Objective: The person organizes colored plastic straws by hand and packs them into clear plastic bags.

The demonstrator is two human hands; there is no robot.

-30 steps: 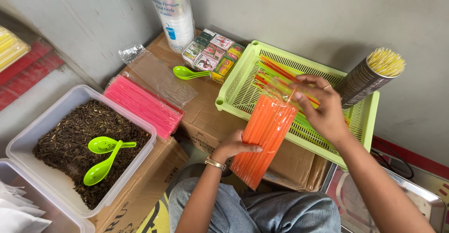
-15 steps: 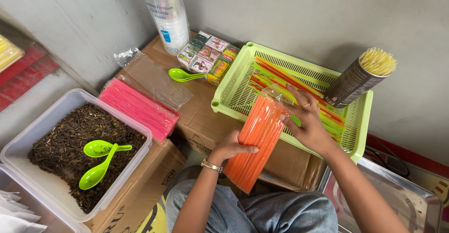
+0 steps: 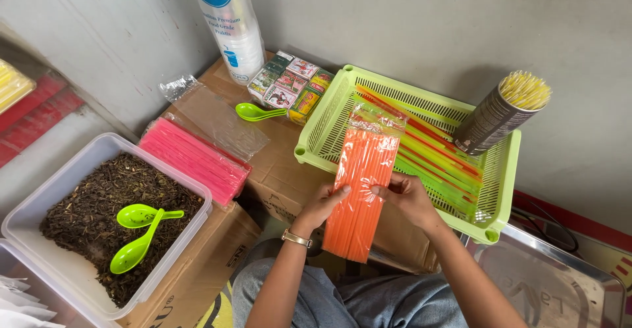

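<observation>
A clear plastic sleeve packed with orange drinking straws sits upright-slanted in front of the person, held on both sides at about its middle. The left hand presses its thumb and fingers against the sleeve's left edge; the right hand pinches the right edge, fingers closed on the plastic. The sleeve's top, at twelve o'clock, is crumpled and seems open, overlapping the near rim of the lime-green slotted plastic basket.

As to progress — the orange straws look fully inside their sleeve, while loose yellow, green and red straws lie in the basket, unpacked. A filled flat packet of pink straws lies at ten o'clock on the brown cardboard box, with an empty clear plastic sleeve just beyond it. So I judge one colour packed, one in hand, the rest left.

Room is tight. At one o'clock a dark cylindrical tin of pale yellow straws leans in the basket's far corner, near the grey wall. At eleven o'clock stand small colourful cartons, a green plastic spoon and a tall wrapped stack of cups. At nine o'clock a clear tub of dark dried leaves holds two green scoops — the freest space is the person's own lap, at six o'clock.
</observation>
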